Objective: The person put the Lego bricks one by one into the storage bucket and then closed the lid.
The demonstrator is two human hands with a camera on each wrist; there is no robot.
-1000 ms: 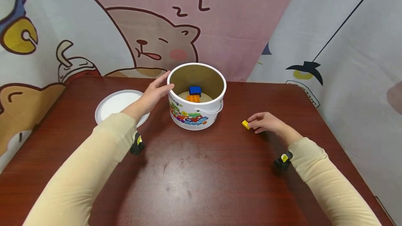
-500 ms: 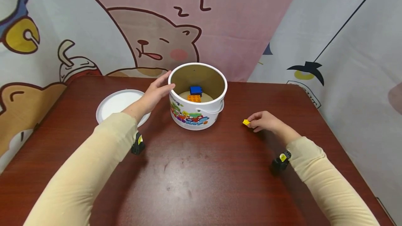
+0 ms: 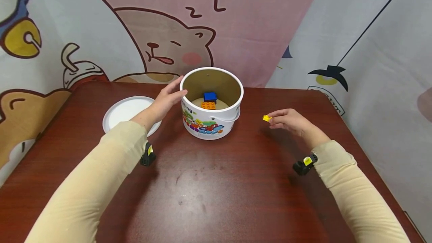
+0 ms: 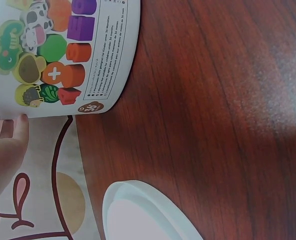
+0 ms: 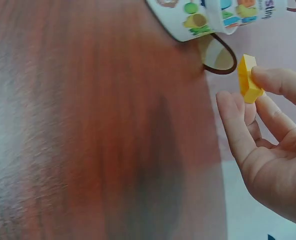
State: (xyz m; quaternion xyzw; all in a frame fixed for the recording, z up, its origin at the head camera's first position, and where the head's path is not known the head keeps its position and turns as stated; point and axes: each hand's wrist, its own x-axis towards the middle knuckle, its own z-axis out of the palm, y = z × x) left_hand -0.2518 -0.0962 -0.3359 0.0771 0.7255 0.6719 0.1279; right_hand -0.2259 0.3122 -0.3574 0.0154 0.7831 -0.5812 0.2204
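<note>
My right hand (image 3: 291, 122) pinches a small yellow toy brick (image 3: 266, 118) above the right side of the table. In the right wrist view, the yellow brick (image 5: 248, 79) sits between the fingertips, off the tabletop. My left hand (image 3: 166, 99) rests against the left rim of a white bucket (image 3: 209, 126) with printed pictures, its fingers spread along the outside. Left wrist view: part of that hand (image 4: 8, 152) touches the bucket's edge. Inside the bucket lie a blue brick (image 3: 210, 96) and an orange brick (image 3: 208, 105).
A round white lid (image 3: 126, 111) lies on the dark red-brown table (image 3: 209, 190), left of the bucket and partly behind the left forearm. The bucket's white handle (image 3: 233, 118) hangs at its right front. A cartoon-printed cloth (image 3: 249, 29) hangs behind the table.
My right hand has raised the yellow brick from the tabletop and moved slightly away from me. The left hand and the bucket have stayed in place.
</note>
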